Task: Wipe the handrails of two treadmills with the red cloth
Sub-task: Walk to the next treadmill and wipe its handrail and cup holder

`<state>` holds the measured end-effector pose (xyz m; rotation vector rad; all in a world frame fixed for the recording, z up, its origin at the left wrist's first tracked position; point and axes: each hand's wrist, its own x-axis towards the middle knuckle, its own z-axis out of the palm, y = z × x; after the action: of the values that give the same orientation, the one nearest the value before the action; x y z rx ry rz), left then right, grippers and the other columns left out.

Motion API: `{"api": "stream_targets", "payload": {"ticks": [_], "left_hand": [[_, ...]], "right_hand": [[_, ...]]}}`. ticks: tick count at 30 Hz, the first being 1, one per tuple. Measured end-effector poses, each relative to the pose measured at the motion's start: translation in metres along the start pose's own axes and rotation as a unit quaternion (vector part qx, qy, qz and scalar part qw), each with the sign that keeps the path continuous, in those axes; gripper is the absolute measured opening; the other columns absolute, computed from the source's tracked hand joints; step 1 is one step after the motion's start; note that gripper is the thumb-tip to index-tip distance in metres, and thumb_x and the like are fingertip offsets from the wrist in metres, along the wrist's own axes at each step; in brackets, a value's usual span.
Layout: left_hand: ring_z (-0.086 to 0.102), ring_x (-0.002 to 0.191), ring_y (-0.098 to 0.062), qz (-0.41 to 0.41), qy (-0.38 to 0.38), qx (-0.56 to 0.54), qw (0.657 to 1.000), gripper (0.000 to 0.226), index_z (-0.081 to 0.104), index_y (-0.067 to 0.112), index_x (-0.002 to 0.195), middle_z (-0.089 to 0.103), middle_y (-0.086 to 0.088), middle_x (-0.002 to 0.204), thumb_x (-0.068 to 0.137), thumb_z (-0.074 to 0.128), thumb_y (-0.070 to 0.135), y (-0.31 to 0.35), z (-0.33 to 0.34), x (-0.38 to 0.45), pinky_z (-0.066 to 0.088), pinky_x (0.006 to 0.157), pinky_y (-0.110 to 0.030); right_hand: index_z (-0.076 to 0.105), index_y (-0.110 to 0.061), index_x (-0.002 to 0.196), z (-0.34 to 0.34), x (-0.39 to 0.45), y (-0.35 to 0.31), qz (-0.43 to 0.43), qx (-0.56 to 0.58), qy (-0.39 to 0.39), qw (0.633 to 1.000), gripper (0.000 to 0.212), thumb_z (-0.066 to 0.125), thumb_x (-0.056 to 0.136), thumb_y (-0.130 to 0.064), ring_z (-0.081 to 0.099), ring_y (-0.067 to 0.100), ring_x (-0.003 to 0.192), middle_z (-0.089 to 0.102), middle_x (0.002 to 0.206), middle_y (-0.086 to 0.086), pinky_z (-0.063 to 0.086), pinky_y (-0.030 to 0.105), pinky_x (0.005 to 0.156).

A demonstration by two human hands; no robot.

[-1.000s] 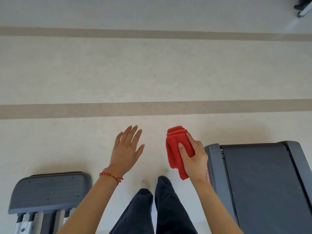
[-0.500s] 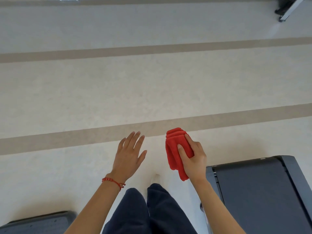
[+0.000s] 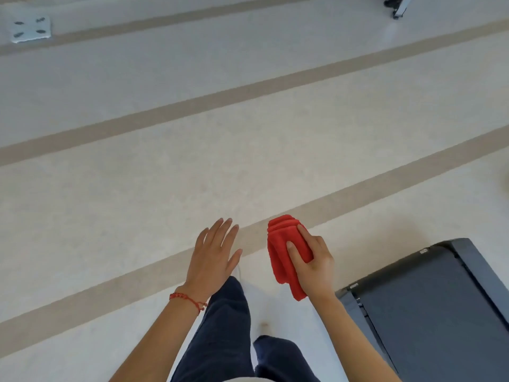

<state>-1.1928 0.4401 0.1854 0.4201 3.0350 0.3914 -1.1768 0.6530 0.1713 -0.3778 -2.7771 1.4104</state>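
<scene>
A folded red cloth (image 3: 283,252) is gripped in my right hand (image 3: 312,264), held in the air above the pale floor. My left hand (image 3: 214,255) hovers just to its left, flat and empty with the fingers spread; a red string bracelet circles its wrist. The rear end of a dark grey treadmill deck (image 3: 429,312) lies on the floor at the lower right, a little right of my right hand. No handrail is in view.
The pale floor (image 3: 165,188) carries tan stripes running diagonally. A metal floor socket plate (image 3: 29,28) sits at the far left top. A dark machine foot (image 3: 396,6) shows at the top right. My dark trouser legs (image 3: 228,326) are below my hands.
The view has swung left and forward: the grey step at lower left has left the frame, the treadmill has shifted right and lower, and the stripes now run diagonally. Both hands keep their pose.
</scene>
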Motion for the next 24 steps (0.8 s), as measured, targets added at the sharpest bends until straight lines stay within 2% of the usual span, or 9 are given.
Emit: {"api": "stream_targets", "payload": {"ticks": [3, 7, 11, 14, 17, 21, 24], "left_hand": [[0.057, 0.112, -0.036, 0.062, -0.025, 0.026, 0.997, 0.051, 0.062, 0.004, 0.116, 0.061, -0.018, 0.122, 0.072, 0.075, 0.027, -0.020, -0.008, 0.037, 0.051, 0.086, -0.053], [0.057, 0.113, -0.033, 0.127, -0.031, 0.045, 0.990, 0.051, 0.062, 0.006, 0.116, 0.061, -0.015, 0.123, 0.072, 0.076, 0.028, -0.035, -0.012, 0.080, 0.050, 0.088, -0.050], [0.057, 0.113, -0.034, 0.169, -0.046, 0.034, 0.984, 0.051, 0.061, 0.004, 0.117, 0.060, -0.017, 0.123, 0.073, 0.076, 0.025, -0.034, -0.009, 0.124, 0.048, 0.088, -0.051], [0.057, 0.113, -0.035, 0.197, -0.061, 0.023, 0.978, 0.051, 0.061, 0.004, 0.117, 0.060, -0.017, 0.123, 0.073, 0.075, 0.025, -0.022, -0.003, 0.150, 0.049, 0.088, -0.052], [0.057, 0.112, -0.036, 0.234, -0.074, 0.021, 0.969, 0.050, 0.061, 0.003, 0.117, 0.060, -0.018, 0.123, 0.073, 0.074, 0.025, -0.005, 0.004, 0.174, 0.049, 0.087, -0.053], [0.056, 0.113, -0.036, 0.279, -0.088, 0.016, 0.956, 0.050, 0.060, 0.003, 0.117, 0.060, -0.018, 0.123, 0.074, 0.073, 0.024, 0.025, 0.012, 0.208, 0.049, 0.088, -0.053], [0.056, 0.114, -0.035, 0.302, -0.088, 0.020, 0.949, 0.049, 0.060, 0.004, 0.118, 0.059, -0.017, 0.124, 0.076, 0.072, 0.026, 0.050, 0.017, 0.235, 0.048, 0.089, -0.052]], "right_hand": [[0.051, -0.025, 0.127, 0.015, 0.023, -0.015, 0.033, 0.011, 0.038, 0.999, 0.042, 0.059, 0.087, -0.032, 0.055, 0.007, 0.085, 0.055, 0.103, -0.007, 0.037, 0.005, 0.069], [0.051, -0.026, 0.128, 0.027, 0.044, -0.028, 0.067, 0.034, 0.070, 0.995, 0.041, 0.058, 0.088, -0.033, 0.055, 0.010, 0.088, 0.054, 0.104, -0.008, 0.042, 0.016, 0.075], [0.053, -0.026, 0.126, 0.024, 0.062, -0.029, 0.101, 0.046, 0.124, 0.986, 0.040, 0.060, 0.087, -0.029, 0.055, 0.000, 0.085, 0.054, 0.099, -0.009, 0.037, 0.007, 0.071], [0.053, -0.032, 0.125, 0.014, 0.071, -0.021, 0.127, 0.050, 0.164, 0.977, 0.039, 0.060, 0.086, -0.032, 0.054, -0.008, 0.085, 0.053, 0.096, -0.016, 0.036, 0.005, 0.069], [0.052, -0.034, 0.125, 0.001, 0.078, -0.008, 0.153, 0.057, 0.199, 0.966, 0.040, 0.060, 0.086, -0.036, 0.053, -0.006, 0.086, 0.050, 0.096, -0.024, 0.036, 0.007, 0.071], [0.051, -0.035, 0.125, -0.023, 0.088, 0.014, 0.187, 0.065, 0.240, 0.950, 0.040, 0.059, 0.086, -0.038, 0.053, -0.004, 0.088, 0.053, 0.099, -0.017, 0.037, 0.009, 0.071], [0.052, -0.032, 0.125, -0.043, 0.099, 0.030, 0.206, 0.072, 0.268, 0.938, 0.040, 0.060, 0.086, -0.036, 0.053, -0.004, 0.087, 0.052, 0.098, -0.019, 0.036, 0.007, 0.070]]}}
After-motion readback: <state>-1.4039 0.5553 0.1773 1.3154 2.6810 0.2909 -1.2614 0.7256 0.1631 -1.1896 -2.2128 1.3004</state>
